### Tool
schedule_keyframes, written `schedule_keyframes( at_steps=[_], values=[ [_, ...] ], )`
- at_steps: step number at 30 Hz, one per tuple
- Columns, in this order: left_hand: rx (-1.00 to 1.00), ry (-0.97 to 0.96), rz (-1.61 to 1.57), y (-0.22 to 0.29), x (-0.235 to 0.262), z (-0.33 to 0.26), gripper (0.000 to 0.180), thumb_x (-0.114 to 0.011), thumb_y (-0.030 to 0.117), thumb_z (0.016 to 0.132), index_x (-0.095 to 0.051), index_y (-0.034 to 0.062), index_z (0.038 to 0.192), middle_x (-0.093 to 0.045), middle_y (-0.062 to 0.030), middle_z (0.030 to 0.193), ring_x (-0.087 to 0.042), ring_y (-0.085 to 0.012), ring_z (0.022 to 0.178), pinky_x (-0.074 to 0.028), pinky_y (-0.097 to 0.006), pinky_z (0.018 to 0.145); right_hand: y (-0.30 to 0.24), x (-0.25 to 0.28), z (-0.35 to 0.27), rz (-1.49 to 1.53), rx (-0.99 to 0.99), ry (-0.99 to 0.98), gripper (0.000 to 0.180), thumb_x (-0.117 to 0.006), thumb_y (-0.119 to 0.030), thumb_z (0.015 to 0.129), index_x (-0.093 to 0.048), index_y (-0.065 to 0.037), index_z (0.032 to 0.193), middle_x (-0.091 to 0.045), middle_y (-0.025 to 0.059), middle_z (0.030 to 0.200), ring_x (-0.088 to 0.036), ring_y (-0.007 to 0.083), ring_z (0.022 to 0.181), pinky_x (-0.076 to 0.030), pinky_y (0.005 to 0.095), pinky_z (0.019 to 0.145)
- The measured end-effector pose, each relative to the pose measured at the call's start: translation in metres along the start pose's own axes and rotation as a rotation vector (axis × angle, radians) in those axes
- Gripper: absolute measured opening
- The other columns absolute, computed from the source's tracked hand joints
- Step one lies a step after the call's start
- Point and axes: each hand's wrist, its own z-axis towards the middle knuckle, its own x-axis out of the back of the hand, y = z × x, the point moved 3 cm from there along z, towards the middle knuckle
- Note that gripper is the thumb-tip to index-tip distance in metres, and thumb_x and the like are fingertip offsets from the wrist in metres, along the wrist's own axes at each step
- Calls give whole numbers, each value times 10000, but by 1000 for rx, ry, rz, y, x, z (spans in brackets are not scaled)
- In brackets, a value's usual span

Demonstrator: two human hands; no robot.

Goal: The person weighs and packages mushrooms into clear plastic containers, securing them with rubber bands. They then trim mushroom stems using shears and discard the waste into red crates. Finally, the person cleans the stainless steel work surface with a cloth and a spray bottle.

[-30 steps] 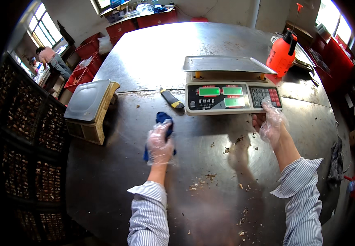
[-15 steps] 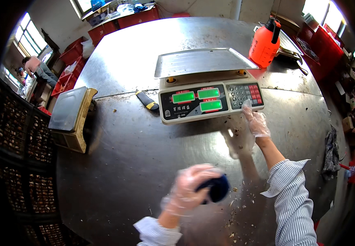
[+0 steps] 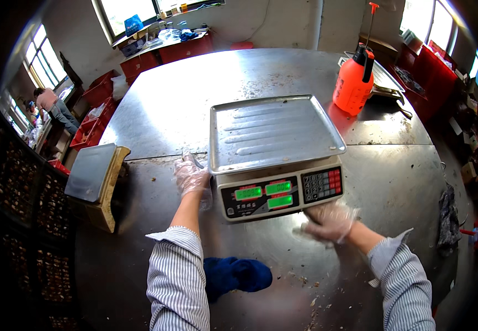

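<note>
Hanging half-curled at front right underside of digital scale (image 3: 274, 151): right hand (image 3: 330, 220), blurred, so can't tell if it's gripping or just touching. Left hand (image 3: 191, 176) sitting right by scale's left side, fingers partly stretched; can't tell if anything's under them. Scale lying between both, long axis running mostly left-right, right end angling slightly away. Right hand sitting nearer keypad (image 3: 322, 185). Blue cloth (image 3: 236, 276) lying closer to body, beside left sleeve (image 3: 178, 276).

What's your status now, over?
Clear-gloved left hand at left of white metal-trayed scale; clear-gloved right hand, blurred, near its right front. Crumpled blue cloth in front.
</note>
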Motion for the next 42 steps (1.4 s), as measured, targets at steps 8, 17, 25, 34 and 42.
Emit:
schedule_keyframes(
  at_steps=[8,17,25,34,42],
  values=[
    [-128,280,-738,-82,-21,31,352,-733,206,885,-606,39,1168,-689,-115,913,-648,-196,790,-520,-368,742,-108,-32,-102,342,566,-196,605,-591,-477,975,-510,-72,1417,-521,177,1447,-493,337,1364,-441,439,1109],
    [-829,207,-604,132,56,-50,353,-653,66,910,-626,89,1261,-682,-157,1099,-686,-289,926,-549,-436,783,63,34,-93,-73,-513,505,617,-719,-366,852,-541,-2,1318,-519,248,1378,-539,388,1266,-439,483,1061],
    [-1007,254,-521,114,94,-114,375,-743,136,840,-663,66,1200,-645,-176,1181,-635,-393,1073,-524,-436,925,-82,-32,-124,402,337,-67,644,-648,-466,928,-510,-17,1368,-483,219,1442,-453,399,1378,-418,463,1122],
    [-738,-296,-211,-42,93,-260,547,-790,145,673,-669,108,1205,-674,-142,1030,-643,-349,989,-509,-466,881,-103,-39,-88,129,198,-93,803,-630,-517,898,-403,-3,1472,-463,267,1466,-429,416,1384,-356,450,1156],
    [29,298,-713,-196,229,-301,273,-618,17,855,-645,64,1122,-656,-102,1148,-604,-245,1101,-432,-388,1036,-129,-60,43,118,123,18,849,-592,-496,916,-263,-45,1555,-355,248,1562,-355,412,1441,-309,459,1190]
  ],
)
